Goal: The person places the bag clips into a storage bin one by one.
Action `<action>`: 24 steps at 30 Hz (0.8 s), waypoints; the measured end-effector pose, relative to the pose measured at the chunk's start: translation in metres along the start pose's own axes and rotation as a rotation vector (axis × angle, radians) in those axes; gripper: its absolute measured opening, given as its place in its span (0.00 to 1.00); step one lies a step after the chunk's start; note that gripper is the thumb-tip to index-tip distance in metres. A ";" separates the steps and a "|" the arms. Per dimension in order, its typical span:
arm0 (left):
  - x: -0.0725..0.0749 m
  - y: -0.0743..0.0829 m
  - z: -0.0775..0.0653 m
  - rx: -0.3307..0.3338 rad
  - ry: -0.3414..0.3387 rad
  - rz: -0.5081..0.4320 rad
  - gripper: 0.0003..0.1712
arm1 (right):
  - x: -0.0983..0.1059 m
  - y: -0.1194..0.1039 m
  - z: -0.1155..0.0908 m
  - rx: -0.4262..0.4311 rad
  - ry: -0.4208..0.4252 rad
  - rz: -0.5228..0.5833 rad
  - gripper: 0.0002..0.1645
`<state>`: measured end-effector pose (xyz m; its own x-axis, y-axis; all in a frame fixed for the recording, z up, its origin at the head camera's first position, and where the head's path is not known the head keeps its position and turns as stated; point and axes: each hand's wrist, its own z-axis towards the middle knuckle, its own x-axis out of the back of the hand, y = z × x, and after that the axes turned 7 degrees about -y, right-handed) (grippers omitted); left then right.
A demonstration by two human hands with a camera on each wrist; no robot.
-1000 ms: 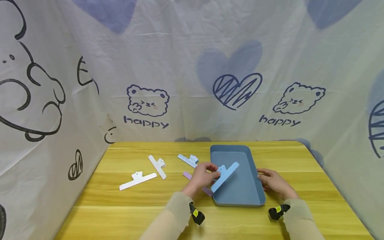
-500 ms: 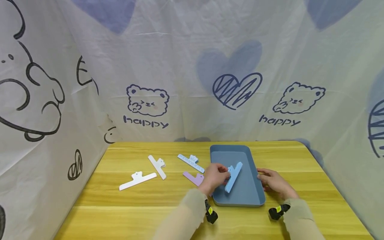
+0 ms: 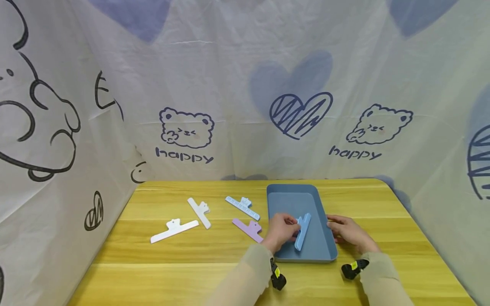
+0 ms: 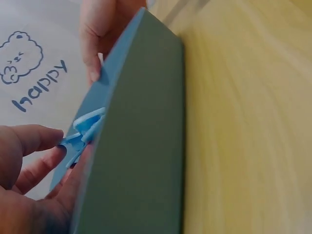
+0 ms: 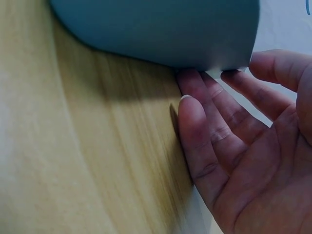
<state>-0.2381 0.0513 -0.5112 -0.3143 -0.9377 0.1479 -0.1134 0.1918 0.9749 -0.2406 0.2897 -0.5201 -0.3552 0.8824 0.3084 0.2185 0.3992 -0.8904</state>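
Observation:
My left hand [image 3: 282,231] is inside the grey-blue tray [image 3: 325,253], pinching a light blue clip [image 3: 303,232] by its handle between thumb and fingers. The clip's long bar slants low over the tray floor. In the left wrist view the tray's near wall partly hides the clip [image 4: 88,124]. My right hand [image 3: 350,233] touches the tray's right wall from outside; in the right wrist view its fingertips [image 5: 191,78] rest against the wall and the thumb reaches the rim. Left of the tray lie a purple clip [image 3: 248,230] and a patterned blue clip [image 3: 243,207].
Two white clips, one slanted [image 3: 199,212] and one nearer the front [image 3: 174,230], lie on the left of the wooden table [image 3: 153,272]. A printed cloth [image 3: 237,85] hangs behind the table and at its sides.
My left hand has moved right and lower into the tray with the blue clip, whose bar has turned steeper. The purple clip shows more. My right hand stays at the tray wall.

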 end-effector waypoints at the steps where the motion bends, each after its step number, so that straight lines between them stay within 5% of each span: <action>1: 0.000 -0.001 -0.001 -0.002 -0.010 0.010 0.03 | 0.000 0.000 0.000 -0.001 0.000 -0.006 0.33; 14: 0.004 0.004 -0.005 -0.052 -0.262 0.378 0.23 | -0.001 0.000 0.001 -0.013 -0.008 -0.005 0.32; 19: 0.009 0.009 -0.008 -0.060 -0.262 0.471 0.27 | -0.002 -0.001 -0.001 -0.021 0.001 -0.001 0.33; 24: 0.019 0.015 -0.016 -0.073 -0.223 0.458 0.25 | -0.002 -0.001 -0.001 -0.017 -0.002 -0.007 0.34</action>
<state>-0.2311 0.0322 -0.4910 -0.5109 -0.6758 0.5313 0.1470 0.5402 0.8286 -0.2393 0.2881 -0.5190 -0.3583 0.8793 0.3139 0.2318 0.4095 -0.8824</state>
